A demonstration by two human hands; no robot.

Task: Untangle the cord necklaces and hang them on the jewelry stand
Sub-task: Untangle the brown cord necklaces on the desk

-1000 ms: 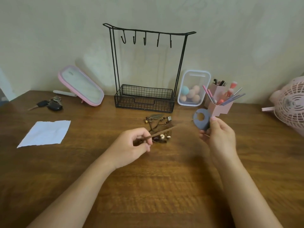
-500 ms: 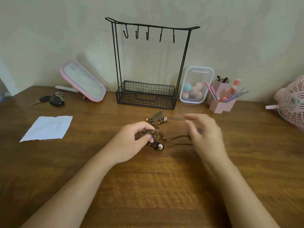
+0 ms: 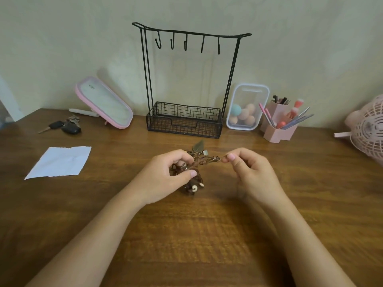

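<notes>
Wooden tabletop (image 3: pixel 207 235) against a pale wall carries the tangled cord necklaces (image 3: pixel 193 170) at centre, in front of the black wire jewelry stand (image 3: pixel 186 79), whose five hooks are bare. Left hand (image 3: pixel 165 179) curls around the knotted bundle; right hand (image 3: pixel 250 172) pinches a cord end between thumb and forefinger. Nearby items: paper sheet (image 3: pixel 59 161), keys (image 3: pixel 64 126), pink mirror (image 3: pixel 103 102), sponge container (image 3: pixel 246 108), brush holder (image 3: pixel 279 123), pink fan (image 3: pixel 369 127).

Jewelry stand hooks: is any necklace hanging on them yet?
No, all five hooks on the jewelry stand are bare; the left hand and right hand hold the tangled cord necklaces.
</notes>
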